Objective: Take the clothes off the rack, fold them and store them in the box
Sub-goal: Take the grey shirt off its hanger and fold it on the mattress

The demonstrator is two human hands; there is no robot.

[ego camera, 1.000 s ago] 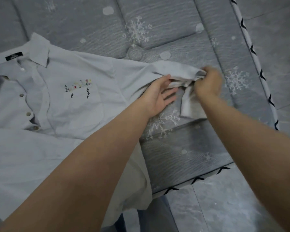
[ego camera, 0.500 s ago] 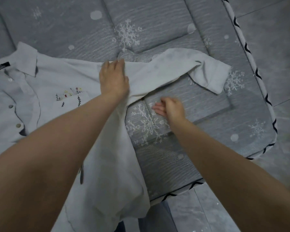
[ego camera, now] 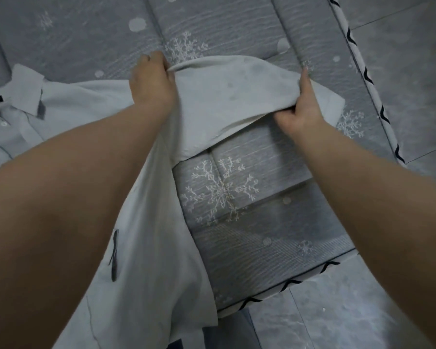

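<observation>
Both hands now hold the sleeve (ego camera: pixel 227 96), lifted off the grey snowflake mattress (ego camera: pixel 237 197). Right hand (ego camera: pixel 300 114) pinches its near edge; left hand (ego camera: pixel 151 81) grips the far fold. Beyond and leftward, the pale shirt (ego camera: pixel 68 109) lies flat, collar (ego camera: pixel 28 91) spread.

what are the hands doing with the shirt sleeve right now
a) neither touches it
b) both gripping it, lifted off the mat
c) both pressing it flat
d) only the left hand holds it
b: the left hand and right hand each grip the sleeve, raised above the mat.
</observation>
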